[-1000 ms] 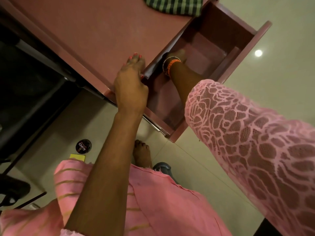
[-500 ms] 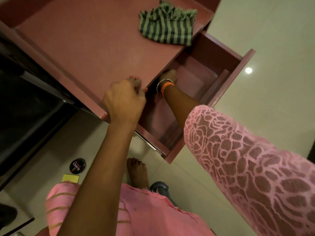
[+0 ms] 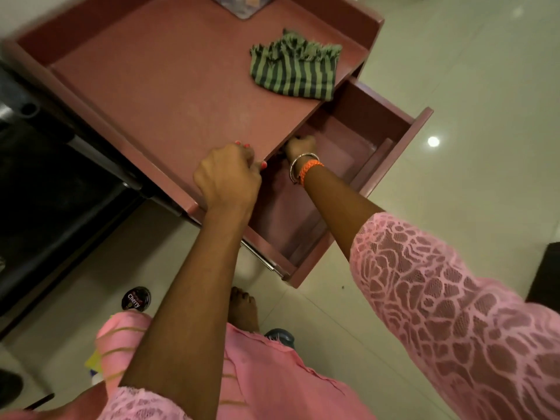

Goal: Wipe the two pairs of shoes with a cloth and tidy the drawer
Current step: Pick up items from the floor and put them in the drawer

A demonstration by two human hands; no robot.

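**Both hands at the open drawer**

Pale glossy floor tiles point(image 3: 472, 71) spread under a reddish-brown cabinet, seen from above past the person's pink garment point(image 3: 272, 386). Nearest, below the drawer's front corner, a bare foot point(image 3: 244, 310) stands on the tiles with a dark rounded object point(image 3: 280, 336) just beside it, too hidden to name. Left of the foot lies a round black tin point(image 3: 135, 299) lettered "Cherry", and further left, partly under pink fabric, a yellow flat item point(image 3: 92, 360).

Above these, the drawer point(image 3: 391, 165) is pulled well out of the cabinet, its metal runner point(image 3: 263, 262) showing at the near side. The left hand point(image 3: 225, 175) rests at the cabinet top's edge just left of the drawer, fingers curled over that edge and holding it. The right hand point(image 3: 300, 147), with a lace sleeve point(image 3: 448, 304) on the arm and a silver bangle point(image 3: 298, 165) and orange braided band point(image 3: 310, 169) at the wrist, reaches into the drawer's back, tucked under the cabinet top; its fingers are curled around something dark, but what it is cannot be told.

Beyond the hands, on the cabinet top point(image 3: 157, 95) near the edge over the drawer, a green-and-dark striped cloth point(image 3: 294, 71) lies crumpled, apart from both hands. At the top's far edge sits a blurred clear container point(image 3: 242, 6).
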